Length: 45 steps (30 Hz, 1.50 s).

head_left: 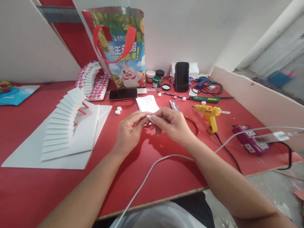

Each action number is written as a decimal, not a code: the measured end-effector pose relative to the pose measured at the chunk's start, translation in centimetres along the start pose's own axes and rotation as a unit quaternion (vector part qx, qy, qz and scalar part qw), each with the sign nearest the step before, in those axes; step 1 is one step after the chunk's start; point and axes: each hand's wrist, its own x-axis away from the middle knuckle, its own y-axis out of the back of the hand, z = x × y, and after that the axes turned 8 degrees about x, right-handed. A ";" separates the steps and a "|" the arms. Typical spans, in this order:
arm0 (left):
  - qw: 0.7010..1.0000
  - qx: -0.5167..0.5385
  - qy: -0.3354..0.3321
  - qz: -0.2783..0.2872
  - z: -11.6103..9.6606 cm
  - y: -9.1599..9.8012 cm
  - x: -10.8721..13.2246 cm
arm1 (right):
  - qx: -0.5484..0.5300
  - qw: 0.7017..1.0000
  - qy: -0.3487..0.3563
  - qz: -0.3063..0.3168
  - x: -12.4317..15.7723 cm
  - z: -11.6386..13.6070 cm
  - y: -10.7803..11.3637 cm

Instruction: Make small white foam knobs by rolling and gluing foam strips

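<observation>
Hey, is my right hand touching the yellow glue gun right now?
Apart. The head view shows a strip of red tabletop plainly visible between the right hand and the yellow glue gun.

Bright, slightly soft, stretched edges

A: What sort of place is seen?
B: Craft workshop, prob.: a red tbl (173, 177) is strewn w/ 1 glue gun (210, 115), 3 small jars (156, 81) & white boards (28, 155); a rough concrete flr (266, 180) is seen below.
</observation>
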 end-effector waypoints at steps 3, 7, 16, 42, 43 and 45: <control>0.999 -0.034 -0.023 -0.004 -0.2 0.0 0.1 | -0.166 0.973 -0.142 0.079 -0.8 -0.2 0.9; 0.996 -0.063 -0.052 0.016 -0.4 0.1 0.0 | -0.301 0.882 -0.288 0.221 -1.8 -0.9 1.8; 0.987 -0.104 -0.117 0.026 0.1 0.2 -0.2 | -0.367 0.867 -0.239 0.239 -1.4 -0.6 1.5; 0.980 -0.172 -0.090 -0.052 0.4 -1.3 0.9 | 0.208 0.972 0.007 -0.108 0.6 -0.3 -2.0; 0.972 -0.196 -0.117 -0.052 0.4 -1.3 0.9 | 0.172 0.980 -0.001 -0.099 0.5 -0.4 -1.9; 0.957 -0.236 -0.163 -0.053 0.6 -1.2 0.7 | 0.100 0.992 -0.010 -0.081 0.5 -0.5 -2.0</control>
